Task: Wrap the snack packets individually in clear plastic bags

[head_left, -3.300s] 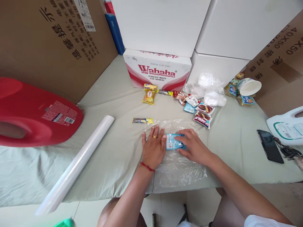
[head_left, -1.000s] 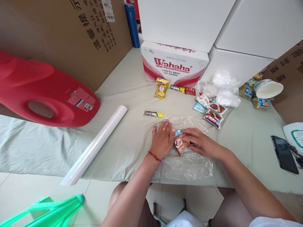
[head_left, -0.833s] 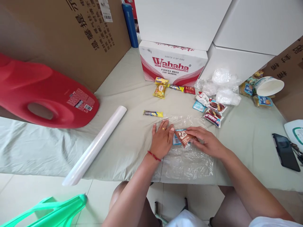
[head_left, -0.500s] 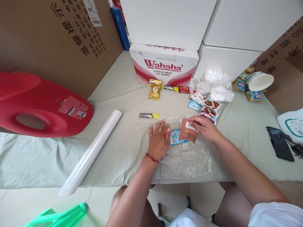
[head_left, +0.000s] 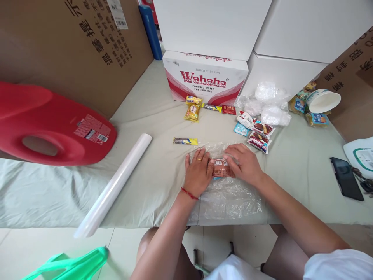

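A brown snack packet (head_left: 223,168) with a white barcode label lies over a blue packet, of which only a thin edge shows. Both rest on a sheet of clear plastic film (head_left: 233,198) near the table's front edge. My left hand (head_left: 198,171) lies flat with fingers spread, its thumb against the packet's left end. At the other end, the bent fingers and thumb of my right hand (head_left: 243,163) grip the brown packet's right edge. Beyond my left fingertips lies a yellow and dark snack bar (head_left: 185,141).
A white film roll (head_left: 116,182) lies left, beside a large red jug (head_left: 58,128). Behind are yellow packets (head_left: 192,112), a red packet (head_left: 229,110), chocolate pie packets (head_left: 258,142), crumpled clear plastic (head_left: 271,105) and a Wahaha carton (head_left: 204,77). A phone (head_left: 346,179) lies right.
My right hand has lowered the brown packet and laid it flat over the blue one. My left hand stays about where it was, its thumb now touching the brown packet.
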Action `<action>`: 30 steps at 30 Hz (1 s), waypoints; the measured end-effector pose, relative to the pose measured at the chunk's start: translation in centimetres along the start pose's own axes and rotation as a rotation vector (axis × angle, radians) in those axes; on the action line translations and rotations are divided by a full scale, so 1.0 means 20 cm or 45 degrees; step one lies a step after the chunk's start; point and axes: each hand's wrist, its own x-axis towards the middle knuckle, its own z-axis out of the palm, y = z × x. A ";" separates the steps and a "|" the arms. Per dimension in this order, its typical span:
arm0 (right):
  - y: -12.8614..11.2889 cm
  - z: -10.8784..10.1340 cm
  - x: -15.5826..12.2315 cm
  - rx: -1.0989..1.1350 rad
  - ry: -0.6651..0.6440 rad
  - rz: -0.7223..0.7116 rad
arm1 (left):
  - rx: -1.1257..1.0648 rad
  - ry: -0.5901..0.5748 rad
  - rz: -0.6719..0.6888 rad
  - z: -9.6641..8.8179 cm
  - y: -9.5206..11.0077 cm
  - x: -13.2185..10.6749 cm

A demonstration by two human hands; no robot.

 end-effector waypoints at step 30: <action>0.21 -0.01 0.40 0.283 -0.391 0.029 | -0.012 0.159 0.575 0.05 0.11 -0.06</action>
